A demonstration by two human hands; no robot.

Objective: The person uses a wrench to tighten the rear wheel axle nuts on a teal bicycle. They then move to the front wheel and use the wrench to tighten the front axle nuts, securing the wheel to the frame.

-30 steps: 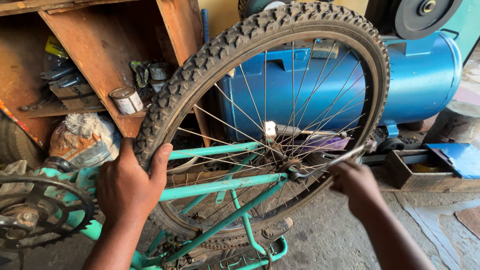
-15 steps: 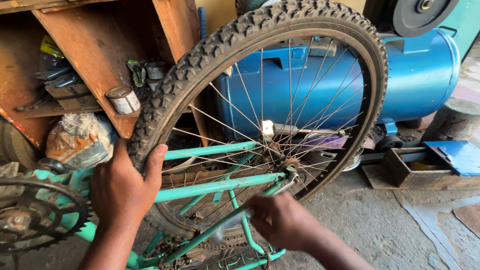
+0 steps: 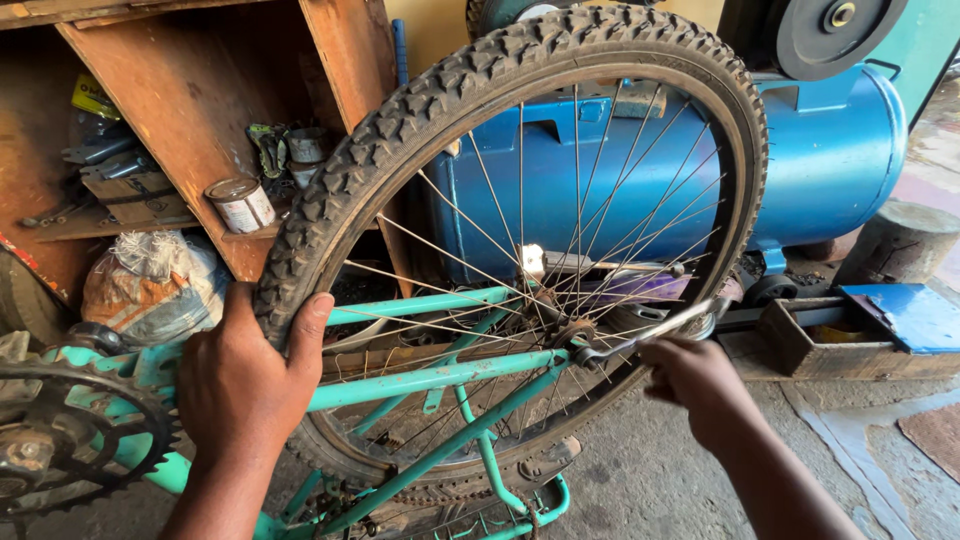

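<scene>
The left hand (image 3: 245,385) is reaching up from a bare forearm, fingers curled in a firm grip. The right hand (image 3: 695,385) is closing in a fist, its forearm angling in from lower right.

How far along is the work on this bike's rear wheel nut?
Done: the teal bicycle frame is upside down, with the wheel seated in it. In hand: the left hand grips the tyre while the right hand holds a wrench on the axle nut. Whether it is tight cannot be told.

Tin can (image 3: 240,204) on wooden shelf (image 3: 200,130)
</scene>
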